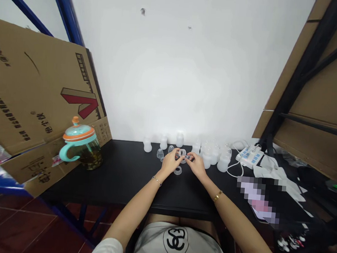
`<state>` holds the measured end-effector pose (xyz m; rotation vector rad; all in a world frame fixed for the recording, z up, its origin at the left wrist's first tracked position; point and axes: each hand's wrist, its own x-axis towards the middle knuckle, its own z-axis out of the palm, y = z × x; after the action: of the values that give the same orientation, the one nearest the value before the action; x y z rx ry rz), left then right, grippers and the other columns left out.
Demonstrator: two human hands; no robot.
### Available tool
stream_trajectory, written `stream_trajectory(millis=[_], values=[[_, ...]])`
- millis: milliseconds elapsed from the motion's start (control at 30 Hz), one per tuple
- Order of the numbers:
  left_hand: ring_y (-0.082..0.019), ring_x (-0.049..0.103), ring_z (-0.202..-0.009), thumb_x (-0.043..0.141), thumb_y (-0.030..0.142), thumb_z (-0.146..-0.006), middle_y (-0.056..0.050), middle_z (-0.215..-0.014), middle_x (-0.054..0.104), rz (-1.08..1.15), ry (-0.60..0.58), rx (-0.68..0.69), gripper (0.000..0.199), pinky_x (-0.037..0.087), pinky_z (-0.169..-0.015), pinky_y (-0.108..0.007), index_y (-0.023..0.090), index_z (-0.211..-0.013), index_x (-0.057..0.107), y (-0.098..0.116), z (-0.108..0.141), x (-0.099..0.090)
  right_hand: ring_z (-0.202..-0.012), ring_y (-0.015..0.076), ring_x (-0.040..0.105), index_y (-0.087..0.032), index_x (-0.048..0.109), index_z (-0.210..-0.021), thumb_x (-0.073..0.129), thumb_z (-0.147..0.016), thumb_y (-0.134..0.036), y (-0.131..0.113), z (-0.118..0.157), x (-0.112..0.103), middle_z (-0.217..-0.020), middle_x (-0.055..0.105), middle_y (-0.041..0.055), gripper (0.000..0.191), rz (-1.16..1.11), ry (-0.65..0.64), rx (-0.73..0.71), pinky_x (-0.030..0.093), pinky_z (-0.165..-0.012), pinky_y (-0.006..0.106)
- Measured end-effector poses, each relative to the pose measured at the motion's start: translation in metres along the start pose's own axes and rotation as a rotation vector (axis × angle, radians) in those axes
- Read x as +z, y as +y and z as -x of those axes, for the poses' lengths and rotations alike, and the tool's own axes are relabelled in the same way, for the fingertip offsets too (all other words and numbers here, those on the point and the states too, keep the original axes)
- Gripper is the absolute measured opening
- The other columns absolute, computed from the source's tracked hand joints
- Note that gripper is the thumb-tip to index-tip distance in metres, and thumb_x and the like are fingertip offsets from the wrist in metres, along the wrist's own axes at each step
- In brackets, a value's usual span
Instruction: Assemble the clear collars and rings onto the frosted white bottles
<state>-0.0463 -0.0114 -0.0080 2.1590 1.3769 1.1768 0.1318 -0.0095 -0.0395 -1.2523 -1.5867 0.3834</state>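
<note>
My left hand (171,162) and my right hand (196,164) meet over the middle of the black table (128,178), holding a clear plastic ring (182,153) between their fingertips. Just below my hands, a second clear ring (178,171) lies flat on the table. To the left of my left hand stand small clear plastic caps (160,153). Several frosted plastic bottles (147,144) stand in a loose row behind my hands, with a denser cluster (213,154) to the right.
A white electrical unit with blue panels (249,156) and its white cord lie at the table's back right, beside white sheets (273,173) and a pixelated item (258,199). A teal-and-orange lidded mug (81,142) stands at left, before a leaning cardboard box (41,91).
</note>
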Motion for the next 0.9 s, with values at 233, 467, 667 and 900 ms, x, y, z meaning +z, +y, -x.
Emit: stream_trajectory(millis=[233,467,667,900], values=[[-0.02,0.071,-0.092,0.069,0.036,-0.088,-0.004,-0.116,0.074,0.011,-0.007,0.008,0.037,0.053,-0.077,-0.03,0.026,-0.123,0.064,0.0011,0.0005,-0.0001,-0.068,0.0202,0.06,-0.021,0.068,-0.098,0.063,-0.077,-0.036,-0.001,0.0006,-0.0004,-0.076,0.064,0.0003,0.026,-0.012,-0.031,0.009,0.047,-0.068,0.032],[-0.019,0.07,-0.089,0.069,0.035,-0.088,-0.003,-0.115,0.074,0.012,-0.019,0.039,0.038,0.053,-0.079,-0.03,0.026,-0.124,0.064,0.001,0.002,0.0015,-0.066,0.0196,0.06,-0.021,0.068,-0.1,0.063,-0.079,-0.039,0.0004,0.0018,0.0012,-0.076,0.067,0.0007,0.028,-0.013,-0.042,0.014,0.045,-0.064,0.031],[-0.019,0.069,-0.085,0.07,0.033,-0.087,-0.003,-0.111,0.075,-0.013,-0.044,0.044,0.039,0.053,-0.078,-0.029,0.026,-0.124,0.065,0.0028,0.002,0.0013,-0.063,0.0186,0.06,-0.021,0.069,-0.101,0.064,-0.078,-0.036,0.0018,0.0017,0.0022,-0.076,0.068,-0.0002,0.027,-0.002,-0.048,0.016,0.045,-0.062,0.03],[-0.019,0.07,-0.086,0.071,0.033,-0.086,-0.003,-0.113,0.074,-0.003,-0.057,0.031,0.041,0.053,-0.078,-0.029,0.025,-0.126,0.064,0.0033,0.0015,0.0015,-0.066,0.0194,0.061,-0.021,0.071,-0.1,0.064,-0.079,-0.035,0.0004,0.0018,0.0012,-0.075,0.068,0.0002,0.026,0.0,-0.068,0.005,0.045,-0.062,0.029]])
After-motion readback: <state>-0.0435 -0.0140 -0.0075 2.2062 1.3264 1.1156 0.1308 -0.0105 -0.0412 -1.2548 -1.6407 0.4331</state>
